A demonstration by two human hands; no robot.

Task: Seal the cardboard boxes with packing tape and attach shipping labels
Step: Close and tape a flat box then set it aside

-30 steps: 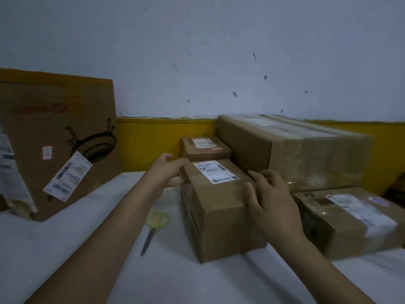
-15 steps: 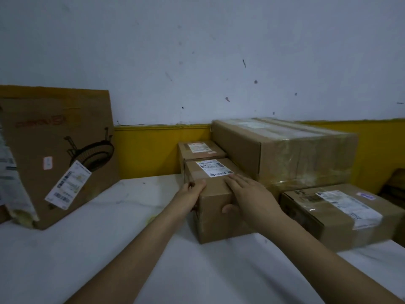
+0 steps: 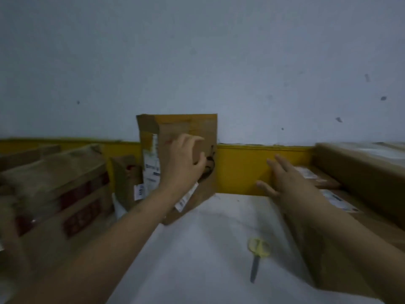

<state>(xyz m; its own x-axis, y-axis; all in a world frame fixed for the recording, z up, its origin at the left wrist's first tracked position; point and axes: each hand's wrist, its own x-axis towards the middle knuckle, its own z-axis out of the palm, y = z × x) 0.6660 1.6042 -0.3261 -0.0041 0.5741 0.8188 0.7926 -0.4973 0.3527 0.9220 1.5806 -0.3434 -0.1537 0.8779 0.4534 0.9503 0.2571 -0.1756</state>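
A tall flattened cardboard box [image 3: 186, 126] with a white label [image 3: 151, 167] leans against the wall. My left hand [image 3: 184, 163] is raised in front of it with fingers loosely curved, and I see nothing in its grip. Whether it touches the cardboard is unclear. My right hand [image 3: 282, 181] hovers with fingers spread over the near left corner of a labelled brown box [image 3: 311, 242] at the right. A smaller labelled box [image 3: 324, 182] sits behind that one. No tape roll is visible.
Yellow-handled scissors [image 3: 257, 253] lie on the white table [image 3: 197, 260] between my arms. Brown boxes with red print [image 3: 65, 194] crowd the left side. A large taped box [image 3: 361, 167] stands at the far right against the yellow wall band [image 3: 241, 167].
The view has swung left. Both hands have let go of the small labelled box; the left hand has reached toward the leaning cardboard, and the right hand has lifted open.
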